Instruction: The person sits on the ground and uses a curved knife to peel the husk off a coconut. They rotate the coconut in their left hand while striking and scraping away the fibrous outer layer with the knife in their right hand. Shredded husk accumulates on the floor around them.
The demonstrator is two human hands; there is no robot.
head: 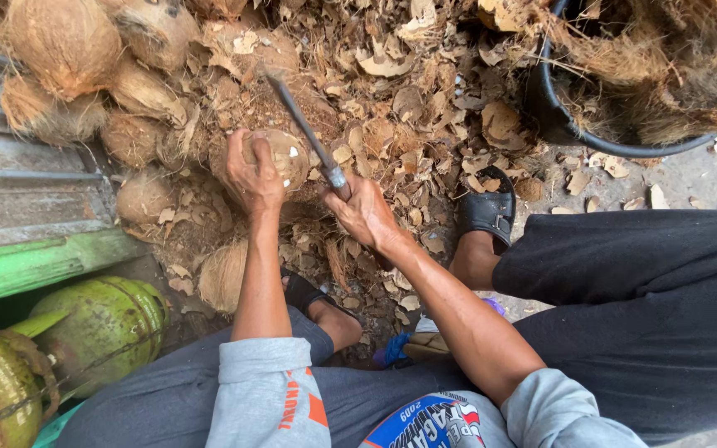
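Bare ground thick with dry husk chips (425, 108), and amid that litter sits the coconut (280, 158), pale brown, rough, stripped of most fibre with whitish nicks on top. The left hand (252, 176) clamps over it while the right hand (364, 211) is clenched on the handle of one long knife (304, 133), blade angled over the shell. Count two green coconuts (85, 332) lower left, one black tub (624, 99) of fibre upper right, two black sandals (487, 207).

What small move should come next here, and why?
Probably a short downward chop of the knife onto the coconut. The right hand holds the blade raised at a slant over it, while the left hand steadies it on the husk pile, with pale patches already showing on the shell.
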